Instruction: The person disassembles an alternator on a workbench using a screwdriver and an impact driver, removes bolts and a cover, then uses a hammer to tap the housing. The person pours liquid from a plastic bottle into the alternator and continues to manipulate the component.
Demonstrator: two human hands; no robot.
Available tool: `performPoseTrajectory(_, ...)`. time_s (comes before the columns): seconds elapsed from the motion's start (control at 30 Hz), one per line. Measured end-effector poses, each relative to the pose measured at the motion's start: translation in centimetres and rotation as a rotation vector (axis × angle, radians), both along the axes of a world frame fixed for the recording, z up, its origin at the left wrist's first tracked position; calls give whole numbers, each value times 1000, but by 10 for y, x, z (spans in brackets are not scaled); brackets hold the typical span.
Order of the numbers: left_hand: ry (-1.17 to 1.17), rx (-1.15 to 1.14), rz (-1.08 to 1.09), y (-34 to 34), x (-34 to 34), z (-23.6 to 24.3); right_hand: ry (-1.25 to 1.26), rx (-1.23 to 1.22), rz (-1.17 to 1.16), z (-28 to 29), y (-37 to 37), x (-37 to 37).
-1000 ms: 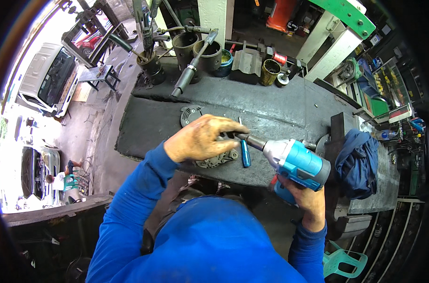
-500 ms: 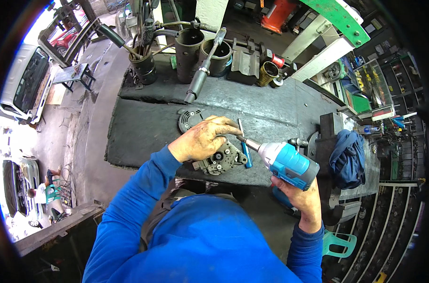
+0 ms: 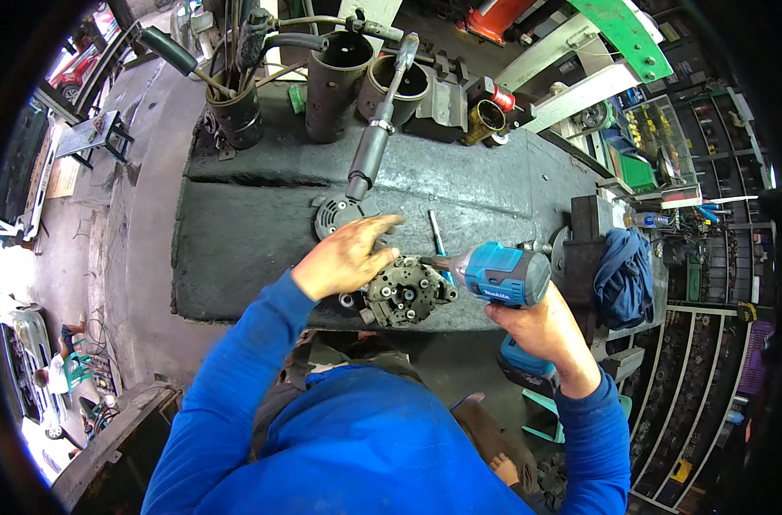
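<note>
Hands both busy: left hand (image 3: 343, 257) pressed flat on one round metal housing (image 3: 405, 292) at the near edge of the tabletop (image 3: 236, 232), right hand (image 3: 537, 330) wrapped around one blue cordless driver (image 3: 498, 273), nose touching the housing's right side. Looks mid-job, several bolts visibly still seated. One round cover plate (image 3: 335, 215) already off, lying just beyond. Three dark cylinders (image 3: 339, 73) at the far edge, one blue rag (image 3: 623, 275) right.

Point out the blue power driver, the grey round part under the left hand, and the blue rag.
blue power driver (image 3: 504, 273), head view, motor housing.
grey round part (image 3: 405, 292), head view, bolted face.
blue rag (image 3: 623, 279), head view, middle fold.
</note>
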State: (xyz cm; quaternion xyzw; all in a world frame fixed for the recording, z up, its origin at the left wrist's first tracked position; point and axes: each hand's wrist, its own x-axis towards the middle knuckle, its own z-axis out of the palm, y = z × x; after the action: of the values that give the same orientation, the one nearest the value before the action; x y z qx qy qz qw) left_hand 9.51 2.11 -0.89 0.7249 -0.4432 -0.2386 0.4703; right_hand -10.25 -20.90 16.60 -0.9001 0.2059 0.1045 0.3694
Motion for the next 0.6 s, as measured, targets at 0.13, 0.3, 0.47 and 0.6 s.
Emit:
performPoseTrajectory(0.13,130,-134,78,50,-23,-9,54,-63,1,-1,7,9)
performPoseTrajectory(0.3,37,-64,166,58,-78,-34,132,-95,28,5,19,21)
performPoseTrajectory(0.47,-112,-160,278,36,-91,-62,216,20,-43,10,29,30)
performPoseTrajectory(0.6,-74,-132,79,33,-55,-67,196,-109,120,12,16,34)
